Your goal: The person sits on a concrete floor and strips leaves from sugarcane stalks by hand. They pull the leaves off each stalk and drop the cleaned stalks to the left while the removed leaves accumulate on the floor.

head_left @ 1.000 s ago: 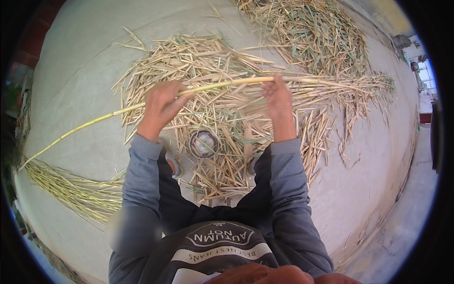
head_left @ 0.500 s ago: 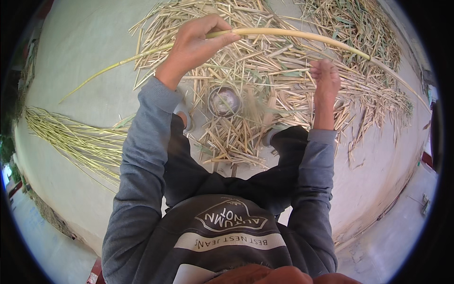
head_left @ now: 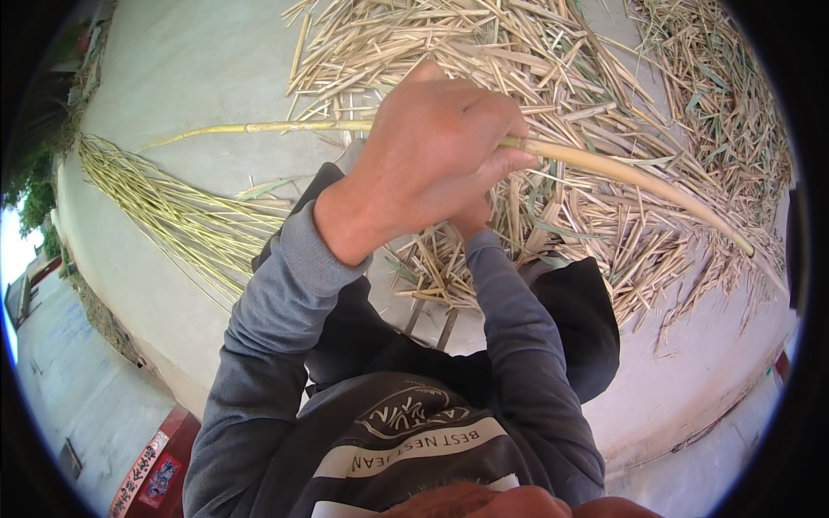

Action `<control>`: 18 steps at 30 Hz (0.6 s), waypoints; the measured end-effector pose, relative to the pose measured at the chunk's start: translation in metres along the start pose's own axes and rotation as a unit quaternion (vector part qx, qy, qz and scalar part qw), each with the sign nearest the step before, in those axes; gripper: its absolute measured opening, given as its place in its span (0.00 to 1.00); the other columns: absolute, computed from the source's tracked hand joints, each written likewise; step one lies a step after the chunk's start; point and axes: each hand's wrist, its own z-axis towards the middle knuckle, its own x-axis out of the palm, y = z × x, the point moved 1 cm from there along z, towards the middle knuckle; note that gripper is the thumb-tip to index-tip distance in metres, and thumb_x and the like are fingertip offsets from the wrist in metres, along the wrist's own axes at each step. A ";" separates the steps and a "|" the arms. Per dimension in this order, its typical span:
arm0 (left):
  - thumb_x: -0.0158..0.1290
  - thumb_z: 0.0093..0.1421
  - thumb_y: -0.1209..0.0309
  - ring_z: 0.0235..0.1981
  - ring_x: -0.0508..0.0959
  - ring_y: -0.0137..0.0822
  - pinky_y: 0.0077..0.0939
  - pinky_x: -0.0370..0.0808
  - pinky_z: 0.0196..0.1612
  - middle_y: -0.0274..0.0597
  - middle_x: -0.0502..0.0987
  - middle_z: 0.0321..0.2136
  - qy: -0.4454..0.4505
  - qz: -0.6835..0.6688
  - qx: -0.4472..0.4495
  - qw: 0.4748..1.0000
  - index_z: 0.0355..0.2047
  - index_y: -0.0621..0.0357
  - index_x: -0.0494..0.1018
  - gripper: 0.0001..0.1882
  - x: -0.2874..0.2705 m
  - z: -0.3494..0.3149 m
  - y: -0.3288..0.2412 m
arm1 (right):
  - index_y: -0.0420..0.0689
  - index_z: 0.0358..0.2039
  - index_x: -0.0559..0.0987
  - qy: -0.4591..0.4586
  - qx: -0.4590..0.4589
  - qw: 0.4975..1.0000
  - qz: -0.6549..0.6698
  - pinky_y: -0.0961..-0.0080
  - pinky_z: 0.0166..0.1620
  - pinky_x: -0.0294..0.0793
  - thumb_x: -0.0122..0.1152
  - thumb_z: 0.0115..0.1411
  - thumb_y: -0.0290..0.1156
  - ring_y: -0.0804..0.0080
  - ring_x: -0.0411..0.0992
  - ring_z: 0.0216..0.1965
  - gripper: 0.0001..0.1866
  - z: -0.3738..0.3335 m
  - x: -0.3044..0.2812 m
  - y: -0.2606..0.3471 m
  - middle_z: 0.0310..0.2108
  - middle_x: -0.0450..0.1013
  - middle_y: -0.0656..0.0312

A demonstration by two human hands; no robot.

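My left hand (head_left: pixel 432 151) is closed around a long, pale yellow plant stalk (head_left: pixel 635 175), raised close to the camera. The stalk's thin tip reaches out to the left, and its thicker, sheathed part slopes down to the right. Beneath my left hand is my right hand (head_left: pixel 471 217), of which only the wrist side shows; its fingers are hidden. A pile of short, dry straw-coloured pieces (head_left: pixel 553 69) lies on the ground under and beyond both hands.
A bundle of thin green stalks (head_left: pixel 173 216) lies on the concrete floor (head_left: pixel 207 69) to the left. Farther right is a heap of dry leafy husks (head_left: pixel 734 112). Two narrow dark bars (head_left: pixel 446 329) show between my legs.
My right hand has moved left and in under my left hand. The left hand has come nearer the camera, carrying the stalk. The round metal bowl is now hidden, and the view has shifted.
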 end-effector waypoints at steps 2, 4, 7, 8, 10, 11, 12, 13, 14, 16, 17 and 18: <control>0.67 0.54 0.65 0.25 0.77 0.35 0.31 0.63 0.34 0.35 0.80 0.25 0.001 0.000 0.005 1.000 0.34 0.57 0.81 0.12 0.001 -0.001 0.001 | 0.36 0.57 0.70 -0.013 -0.001 1.000 0.024 0.53 0.55 0.77 0.68 0.55 0.46 0.44 0.77 0.51 0.36 0.002 0.015 -0.001 0.55 0.71 0.39; 0.67 0.54 0.65 0.25 0.77 0.36 0.32 0.63 0.34 0.35 0.80 0.26 -0.005 0.012 0.016 1.000 0.34 0.58 0.81 0.12 0.003 0.000 0.004 | 0.38 0.54 0.73 0.011 -0.056 0.997 0.045 0.53 0.54 0.77 0.67 0.55 0.44 0.44 0.77 0.51 0.31 0.009 0.027 -0.001 0.52 0.74 0.41; 0.67 0.54 0.65 0.25 0.77 0.37 0.32 0.64 0.34 0.35 0.80 0.25 -0.004 0.020 0.012 1.000 0.34 0.57 0.81 0.12 0.003 0.001 0.008 | 0.41 0.49 0.78 0.034 -0.133 0.988 0.068 0.53 0.53 0.77 0.66 0.55 0.41 0.45 0.78 0.50 0.24 0.018 0.023 -0.004 0.48 0.77 0.44; 0.67 0.54 0.65 0.25 0.77 0.37 0.33 0.64 0.35 0.35 0.80 0.24 -0.008 0.019 0.008 1.000 0.34 0.57 0.81 0.12 0.003 0.002 0.008 | 0.43 0.47 0.80 0.036 -0.158 0.984 0.069 0.53 0.53 0.77 0.66 0.55 0.40 0.46 0.78 0.49 0.21 0.021 0.013 -0.006 0.47 0.78 0.45; 0.67 0.54 0.65 0.25 0.76 0.38 0.33 0.64 0.34 0.36 0.79 0.24 -0.016 0.017 0.005 1.000 0.34 0.57 0.81 0.11 0.002 0.003 0.008 | 0.44 0.43 0.82 0.058 -0.163 0.985 0.003 0.53 0.52 0.77 0.65 0.55 0.38 0.46 0.79 0.49 0.17 0.026 -0.024 -0.010 0.44 0.80 0.47; 0.67 0.54 0.64 0.25 0.76 0.38 0.33 0.64 0.34 0.36 0.79 0.23 -0.019 0.021 0.005 1.000 0.33 0.57 0.81 0.11 0.002 0.005 0.008 | 0.45 0.41 0.83 0.078 -0.141 0.985 -0.059 0.53 0.52 0.77 0.64 0.55 0.36 0.46 0.79 0.48 0.14 0.028 -0.047 -0.010 0.43 0.80 0.48; 0.67 0.54 0.64 0.25 0.76 0.38 0.33 0.64 0.34 0.37 0.79 0.23 -0.025 0.022 0.005 0.999 0.33 0.56 0.81 0.11 0.000 0.006 0.007 | 0.46 0.38 0.84 0.094 -0.112 0.982 -0.119 0.52 0.51 0.77 0.63 0.55 0.35 0.45 0.79 0.47 0.12 0.028 -0.075 -0.010 0.41 0.81 0.49; 0.66 0.55 0.64 0.24 0.76 0.39 0.33 0.64 0.34 0.37 0.79 0.22 -0.043 0.004 0.006 0.999 0.32 0.56 0.81 0.11 -0.001 0.007 0.007 | 0.46 0.41 0.82 0.083 -0.135 0.978 -0.136 0.51 0.51 0.76 0.61 0.57 0.35 0.45 0.79 0.47 0.13 0.026 -0.109 -0.010 0.45 0.80 0.49; 0.66 0.56 0.63 0.24 0.76 0.39 0.33 0.64 0.34 0.38 0.79 0.22 -0.048 0.008 0.008 0.999 0.32 0.56 0.81 0.11 -0.002 0.008 0.007 | 0.45 0.42 0.81 0.068 -0.125 0.976 -0.165 0.51 0.51 0.76 0.62 0.57 0.35 0.45 0.78 0.48 0.13 0.024 -0.143 -0.008 0.46 0.80 0.50; 0.65 0.57 0.63 0.24 0.76 0.39 0.33 0.64 0.34 0.38 0.79 0.23 -0.051 0.013 0.010 0.999 0.32 0.56 0.81 0.10 -0.004 0.009 0.007 | 0.44 0.43 0.80 0.014 -0.125 0.970 -0.206 0.51 0.51 0.76 0.62 0.58 0.36 0.46 0.78 0.49 0.14 0.018 -0.216 -0.001 0.48 0.79 0.51; 0.63 0.58 0.63 0.24 0.76 0.40 0.34 0.64 0.35 0.38 0.79 0.23 -0.048 0.012 0.001 0.999 0.33 0.55 0.81 0.10 -0.005 0.010 0.008 | 0.42 0.52 0.77 -0.027 -0.105 0.972 -0.209 0.53 0.53 0.76 0.67 0.57 0.39 0.46 0.76 0.51 0.25 0.010 -0.252 0.003 0.51 0.77 0.46; 0.63 0.59 0.63 0.24 0.76 0.40 0.35 0.64 0.36 0.38 0.79 0.23 -0.052 0.010 0.005 0.999 0.33 0.55 0.81 0.09 -0.006 0.009 0.009 | 0.41 0.55 0.76 -0.080 -0.141 0.969 -0.184 0.55 0.53 0.76 0.68 0.57 0.39 0.48 0.76 0.52 0.27 0.000 -0.286 0.009 0.53 0.76 0.45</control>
